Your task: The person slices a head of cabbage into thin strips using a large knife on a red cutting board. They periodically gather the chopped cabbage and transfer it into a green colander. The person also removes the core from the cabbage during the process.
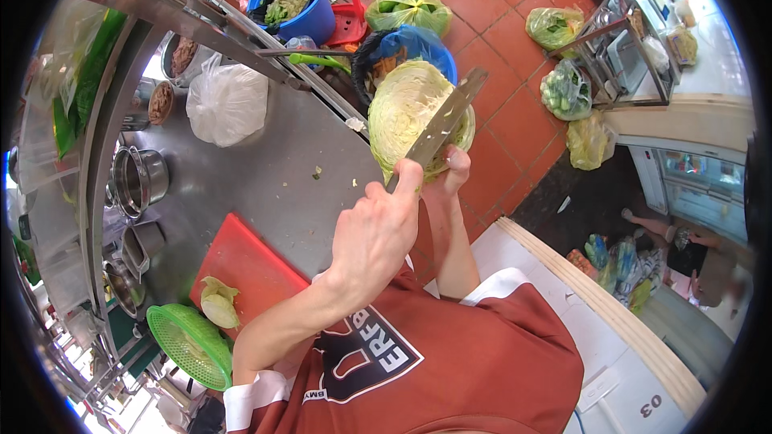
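My left hand (381, 211) is closed around the handle of a broad-bladed kitchen knife (445, 117). Its blade lies slantwise across the exposed pale leaves of a large cabbage (405, 111), with small cabbage bits on the metal. From the near right side, my right hand (452, 172) grips the cabbage, its fingers partly hidden beneath it. The cabbage is held in the air over the near edge of a blue bin (445, 60) lined with a black bag and containing scraps. A cabbage piece (219, 302) lies on a red cutting board (241, 265), near a green colander (192, 346).
A steel worktop (289, 163) on the left holds a white plastic bag (228, 102) and metal pots (139, 181). Another blue bin (313, 18), a red dustpan (347, 23) and vegetable bags (410, 7) stand on the tiled floor. Another person (708, 265) is at far right.
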A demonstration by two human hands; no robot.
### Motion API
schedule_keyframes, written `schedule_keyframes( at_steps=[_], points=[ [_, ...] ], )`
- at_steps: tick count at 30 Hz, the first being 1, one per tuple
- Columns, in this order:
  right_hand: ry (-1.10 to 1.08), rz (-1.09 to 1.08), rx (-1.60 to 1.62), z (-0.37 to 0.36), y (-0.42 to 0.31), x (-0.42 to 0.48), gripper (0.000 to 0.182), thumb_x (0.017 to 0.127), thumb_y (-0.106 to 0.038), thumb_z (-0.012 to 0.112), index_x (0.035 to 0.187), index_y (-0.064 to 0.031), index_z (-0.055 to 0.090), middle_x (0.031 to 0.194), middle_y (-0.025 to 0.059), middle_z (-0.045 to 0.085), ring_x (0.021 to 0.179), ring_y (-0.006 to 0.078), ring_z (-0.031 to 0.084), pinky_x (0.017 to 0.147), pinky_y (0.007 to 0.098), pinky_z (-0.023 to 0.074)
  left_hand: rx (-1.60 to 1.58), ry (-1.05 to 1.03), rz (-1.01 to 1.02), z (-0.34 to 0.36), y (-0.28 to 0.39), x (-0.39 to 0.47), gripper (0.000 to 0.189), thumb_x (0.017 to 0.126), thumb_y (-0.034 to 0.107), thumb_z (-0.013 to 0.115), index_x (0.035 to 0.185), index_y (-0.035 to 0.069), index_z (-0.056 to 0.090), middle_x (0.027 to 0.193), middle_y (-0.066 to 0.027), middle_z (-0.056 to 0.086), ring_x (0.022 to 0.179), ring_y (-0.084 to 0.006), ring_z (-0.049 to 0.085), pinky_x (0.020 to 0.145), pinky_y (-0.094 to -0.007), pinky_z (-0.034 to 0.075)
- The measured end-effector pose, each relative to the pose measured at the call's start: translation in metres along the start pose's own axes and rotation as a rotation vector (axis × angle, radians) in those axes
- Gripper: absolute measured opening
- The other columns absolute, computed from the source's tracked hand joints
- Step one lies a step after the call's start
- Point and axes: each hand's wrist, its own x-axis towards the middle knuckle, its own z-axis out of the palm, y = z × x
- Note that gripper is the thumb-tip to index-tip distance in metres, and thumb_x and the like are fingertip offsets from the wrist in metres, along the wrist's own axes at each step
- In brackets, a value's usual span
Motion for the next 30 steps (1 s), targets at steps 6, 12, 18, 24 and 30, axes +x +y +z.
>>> schedule_keyframes(
  at_steps=[6, 12, 18, 24, 30],
  points=[
    [-0.018, -0.094, -0.142, -0.002, 0.001, 0.005, 0.078, 0.071, -0.032, 0.066, 0.138, 0.0018, 0.045, 0.124, 0.0165, 0.061, 0.107, 0.0279, 0.065, 0.088, 0.0421, 0.0590, 0.050, -0.087, -0.032, -0.005, -0.005, -0.014, 0.028, 0.092, 0.006, 0.055, 0.116, 0.001, 0.040, 0.072, -0.0217, 0.061, 0.058, -0.0394, 0.067, 0.047, -0.0454, 0.055],
    [-0.095, -0.108, -0.289, 0.017, -0.005, 0.006, 0.094, 0.064, -0.026, 0.072, 0.146, -0.0024, 0.032, 0.135, 0.0147, 0.048, 0.125, 0.0283, 0.053, 0.105, 0.0428, 0.0487, 0.090, 0.050, 0.007, 0.004, -0.012, 0.011, 0.024, 0.091, 0.008, 0.058, 0.111, 0.003, 0.045, 0.067, -0.0178, 0.063, 0.056, -0.0307, 0.070, 0.046, -0.0384, 0.056],
    [-0.062, -0.027, -0.135, 0.007, -0.014, 0.005, 0.090, 0.068, -0.029, 0.065, 0.146, 0.0017, 0.035, 0.135, 0.0191, 0.053, 0.122, 0.0308, 0.058, 0.102, 0.0433, 0.0522, -0.082, -0.112, 0.008, -0.007, -0.035, 0.050, 0.048, 0.097, 0.015, 0.055, 0.143, 0.009, 0.045, 0.075, -0.0228, 0.068, 0.068, -0.0354, 0.071, 0.061, -0.0511, 0.056],
    [0.007, 0.082, -0.008, -0.005, -0.031, -0.004, 0.087, 0.072, -0.037, 0.058, 0.145, 0.0039, 0.038, 0.139, 0.0229, 0.053, 0.123, 0.0349, 0.058, 0.101, 0.0459, 0.0529, -0.633, 0.066, 0.195, -0.022, -0.078, 0.089, 0.039, 0.098, 0.022, 0.058, 0.134, 0.008, 0.060, 0.064, -0.0065, 0.059, 0.050, -0.0181, 0.055, 0.051, -0.0374, 0.047],
    [0.125, 0.057, 0.027, 0.000, -0.034, 0.027, 0.085, 0.075, -0.039, 0.059, 0.147, 0.0004, 0.038, 0.142, 0.0219, 0.050, 0.126, 0.0351, 0.056, 0.102, 0.0468, 0.0522, -0.635, 0.205, 0.056, -0.034, -0.058, 0.130, 0.035, 0.099, 0.022, 0.056, 0.125, -0.002, 0.058, 0.087, -0.0229, 0.069, 0.079, -0.0368, 0.068, 0.073, -0.0413, 0.050]
  ],
)
